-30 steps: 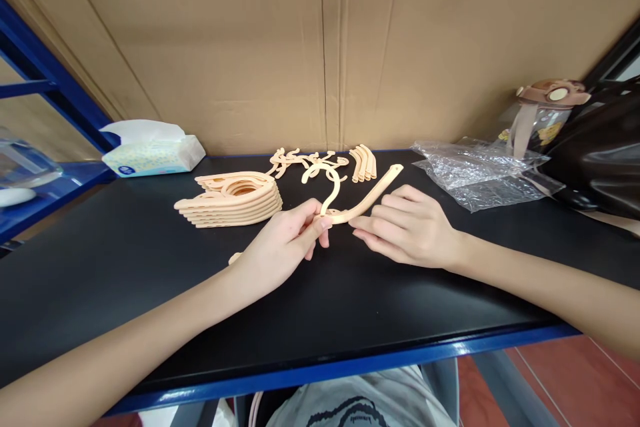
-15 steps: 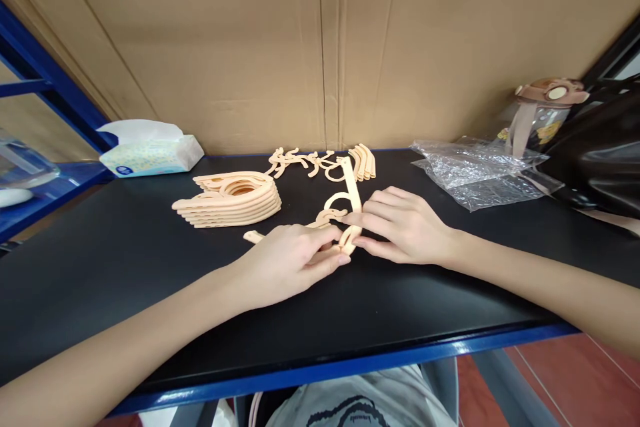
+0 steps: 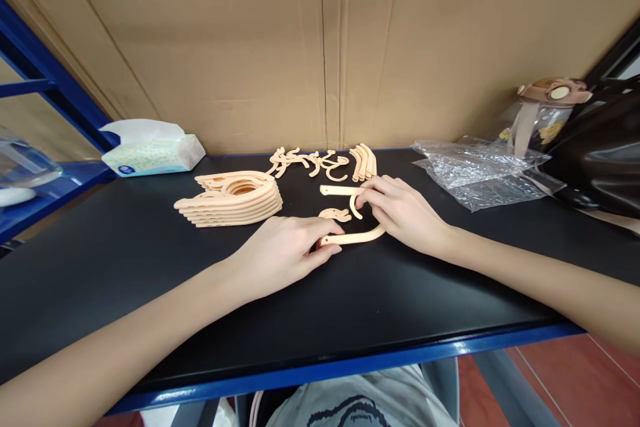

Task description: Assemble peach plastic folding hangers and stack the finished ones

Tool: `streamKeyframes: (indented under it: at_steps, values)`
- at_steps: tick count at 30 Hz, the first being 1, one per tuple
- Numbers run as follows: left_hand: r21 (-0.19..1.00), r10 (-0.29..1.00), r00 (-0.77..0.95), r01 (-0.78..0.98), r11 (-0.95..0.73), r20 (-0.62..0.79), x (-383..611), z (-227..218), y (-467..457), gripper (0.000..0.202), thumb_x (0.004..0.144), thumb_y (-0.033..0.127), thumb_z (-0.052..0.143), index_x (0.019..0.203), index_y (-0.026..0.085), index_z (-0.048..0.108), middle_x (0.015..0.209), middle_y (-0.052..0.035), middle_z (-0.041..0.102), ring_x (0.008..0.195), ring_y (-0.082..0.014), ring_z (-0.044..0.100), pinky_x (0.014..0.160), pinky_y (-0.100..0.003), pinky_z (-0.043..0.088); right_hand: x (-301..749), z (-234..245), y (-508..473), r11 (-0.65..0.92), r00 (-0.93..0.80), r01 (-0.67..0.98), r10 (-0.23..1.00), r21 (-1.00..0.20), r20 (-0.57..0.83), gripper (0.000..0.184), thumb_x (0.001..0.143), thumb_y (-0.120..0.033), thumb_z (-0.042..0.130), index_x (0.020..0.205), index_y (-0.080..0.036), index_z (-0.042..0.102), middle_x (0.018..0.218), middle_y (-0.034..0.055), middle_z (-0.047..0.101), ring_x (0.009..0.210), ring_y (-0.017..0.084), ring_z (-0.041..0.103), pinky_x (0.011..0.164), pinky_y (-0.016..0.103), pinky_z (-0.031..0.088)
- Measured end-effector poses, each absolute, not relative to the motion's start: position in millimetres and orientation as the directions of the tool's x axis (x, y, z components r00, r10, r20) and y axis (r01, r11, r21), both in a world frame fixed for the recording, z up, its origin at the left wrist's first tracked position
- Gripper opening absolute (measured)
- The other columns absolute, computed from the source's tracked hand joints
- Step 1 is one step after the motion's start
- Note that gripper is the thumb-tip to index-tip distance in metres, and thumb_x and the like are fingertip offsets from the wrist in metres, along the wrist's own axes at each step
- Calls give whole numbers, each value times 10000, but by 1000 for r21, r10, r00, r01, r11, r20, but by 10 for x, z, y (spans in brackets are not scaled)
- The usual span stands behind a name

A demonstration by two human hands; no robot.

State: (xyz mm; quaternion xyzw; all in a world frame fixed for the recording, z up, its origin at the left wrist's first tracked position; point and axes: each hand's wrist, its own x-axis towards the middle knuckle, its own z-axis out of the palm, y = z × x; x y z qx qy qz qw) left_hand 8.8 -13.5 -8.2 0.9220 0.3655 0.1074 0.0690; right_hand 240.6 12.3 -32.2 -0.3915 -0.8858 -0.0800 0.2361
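Note:
Between my hands is a cream plastic folding hanger (image 3: 354, 238), its two arms pointing left and its curved hook lying between them. My left hand (image 3: 285, 253) pinches the holed tip of the nearer arm. My right hand (image 3: 405, 213) grips the hanger on its right side, hiding the joint and part of the far arm. Just behind my left fingertips lie a few loose cream hooks (image 3: 336, 215). Left of them stands a neat stack of folded hangers (image 3: 230, 203).
More loose hooks (image 3: 295, 160) and several curved hanger arms (image 3: 365, 161) lie along the back of the black table (image 3: 320, 307). A tissue pack (image 3: 155, 153) sits at back left. Clear plastic bags (image 3: 470, 170), a bottle (image 3: 550, 113) and a dark bag (image 3: 600, 153) occupy the right.
The hanger has turned from pointing away to lying with its arms leftward. My right hand has shifted slightly up; my left has moved a little left, onto an arm's tip.

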Motion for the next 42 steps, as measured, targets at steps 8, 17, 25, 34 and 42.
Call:
streamKeyframes:
  at_steps: [8, 17, 25, 34, 42]
  values:
    - [232, 712, 657, 673, -703, 248, 87, -125, -75, 156, 919, 308, 473, 961, 221, 596, 923, 7, 594, 802, -147, 554, 615, -231, 374, 2404, -347, 124, 690, -604, 723, 659, -39, 448, 287, 831, 18, 402, 898, -189, 589, 1044, 38, 571, 869, 160, 518, 763, 286, 359]
    - [248, 704, 670, 659, -710, 235, 87, -158, -30, 162, 926, 272, 463, 978, 223, 608, 952, 0, 588, 887, -176, 508, 771, -303, 411, 2416, -341, 146, 680, -613, 733, 678, -28, 406, 218, 886, -65, 432, 871, -172, 621, 960, 27, 628, 829, 158, 538, 754, 296, 349]
    - [246, 688, 693, 644, -725, 215, 72, -161, -27, 158, 921, 257, 471, 991, 236, 610, 944, 10, 600, 890, -176, 511, 775, -296, 412, 2425, -348, 153, 689, -620, 722, 683, -60, 386, 195, 896, -84, 417, 866, -170, 590, 933, 17, 618, 841, 147, 558, 767, 292, 354]
    - [254, 677, 703, 629, -734, 217, 92, -139, -37, 167, 921, 291, 471, 986, 237, 616, 947, 3, 606, 889, -176, 517, 773, -301, 417, 2424, -351, 150, 693, -613, 715, 685, -93, 393, 228, 881, -51, 392, 860, -178, 581, 970, 25, 605, 820, 141, 551, 796, 288, 366]
    - [177, 717, 624, 703, -689, 310, 59, -132, -13, 144, 896, 269, 488, 963, 195, 592, 999, -14, 592, 903, -189, 535, 786, -319, 429, 2416, -352, 147, 627, -549, 773, 739, -100, 390, 230, 820, -5, 376, 815, -182, 522, 886, 19, 593, 811, 161, 520, 745, 295, 351]
